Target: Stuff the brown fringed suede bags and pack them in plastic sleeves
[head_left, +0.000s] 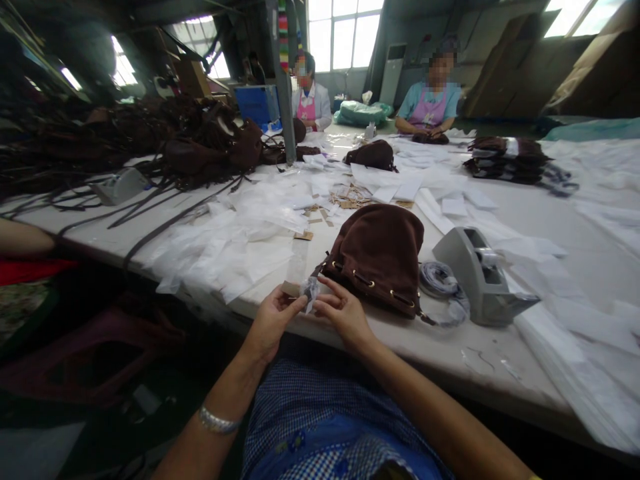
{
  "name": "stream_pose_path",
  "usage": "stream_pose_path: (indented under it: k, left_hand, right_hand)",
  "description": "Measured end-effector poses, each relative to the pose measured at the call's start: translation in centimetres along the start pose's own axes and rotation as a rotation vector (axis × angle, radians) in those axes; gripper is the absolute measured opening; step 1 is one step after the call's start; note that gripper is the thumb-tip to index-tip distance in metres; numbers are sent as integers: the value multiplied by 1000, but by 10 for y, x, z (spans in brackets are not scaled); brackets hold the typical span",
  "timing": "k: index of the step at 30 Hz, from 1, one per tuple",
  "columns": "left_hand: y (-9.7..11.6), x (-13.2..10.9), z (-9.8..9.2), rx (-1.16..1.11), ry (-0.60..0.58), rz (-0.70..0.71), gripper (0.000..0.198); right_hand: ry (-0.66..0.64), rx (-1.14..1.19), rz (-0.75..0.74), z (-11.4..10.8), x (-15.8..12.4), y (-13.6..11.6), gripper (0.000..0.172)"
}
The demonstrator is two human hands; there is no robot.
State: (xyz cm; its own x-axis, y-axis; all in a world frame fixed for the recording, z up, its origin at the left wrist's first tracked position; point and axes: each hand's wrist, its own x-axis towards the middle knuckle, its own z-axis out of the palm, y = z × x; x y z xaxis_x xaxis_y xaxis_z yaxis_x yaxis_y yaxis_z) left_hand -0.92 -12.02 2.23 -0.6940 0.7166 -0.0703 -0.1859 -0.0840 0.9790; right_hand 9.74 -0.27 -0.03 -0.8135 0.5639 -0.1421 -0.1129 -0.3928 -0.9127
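Note:
Close to the table's front edge, a small piece wrapped in clear plastic (310,291) is between my two hands. My left hand (273,319) pinches it with thumb and fingers, and a small brown card tag (291,289) shows at those fingers. From the other side, my right hand (346,315) closes its thumb and fingertips on the same piece. What lies inside the plastic is too small to make out. Just beyond my right hand lies a dark brown drawstring bag (380,250), its eyelet-lined mouth towards me. A wrapped coiled strap (441,280) rests beside it.
A grey tape dispenser (475,277) stands right of the bag. White tissue and plastic sheets (235,230) spread leftwards, with card tags (350,197) behind. Brown bags (210,150) with long straps are heaped at left. Two people (311,103) sit across the table; another person's arm (23,239) enters at left.

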Motion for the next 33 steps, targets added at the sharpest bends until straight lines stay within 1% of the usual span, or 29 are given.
stream_pose_path:
  k: [3, 6, 9, 11, 14, 16, 17, 19, 21, 24, 26, 28, 30, 33]
  left_hand:
    - [-2, -2, 1, 5, 35, 1, 33]
    - [-4, -2, 1, 14, 57, 36, 32]
    - [-7, -3, 1, 69, 82, 92, 26]
    - [-10, -4, 3, 110, 117, 126, 22]
    - [-15, -6, 5, 155, 168, 164, 21]
    - [-17, -6, 7, 179, 186, 166, 25]
    - [-17, -7, 7, 181, 189, 154, 31]
    - [-16, -7, 8, 161, 191, 113, 44]
    - [-15, -6, 9, 121, 194, 80, 49]
    - [-14, -6, 9, 88, 190, 70, 42]
    - [-13, -6, 9, 90, 181, 74, 39]
    - [-13, -7, 11, 99, 167, 84, 38]
    - [-13, -9, 13, 116, 144, 100, 36]
    - [-14, -11, 13, 159, 129, 130, 32]
  right_hand:
    - [60, -39, -57, 5, -1, 5, 66]
    - [107, -1, -45, 11, -4, 7, 59]
    - [137, -3, -44, 16, -7, 6, 56]
    - [151, -61, -72, 17, -9, 5, 55]
    - [162, -204, -161, 15, -10, 4, 53]
    - [163, -295, -223, 11, -10, 4, 52]
    - [156, -319, -234, 10, -10, 5, 53]
    - [127, -307, -213, 6, -9, 7, 57]
    - [89, -273, -190, 2, -8, 8, 62]
    - [42, -283, -221, -1, -9, 9, 67]
    - [31, -292, -249, -1, -10, 8, 67]
    - [62, -270, -244, 1, -11, 8, 63]
    - [124, -226, -215, 4, -11, 9, 59]
    - [169, -140, -164, 10, -12, 11, 60]
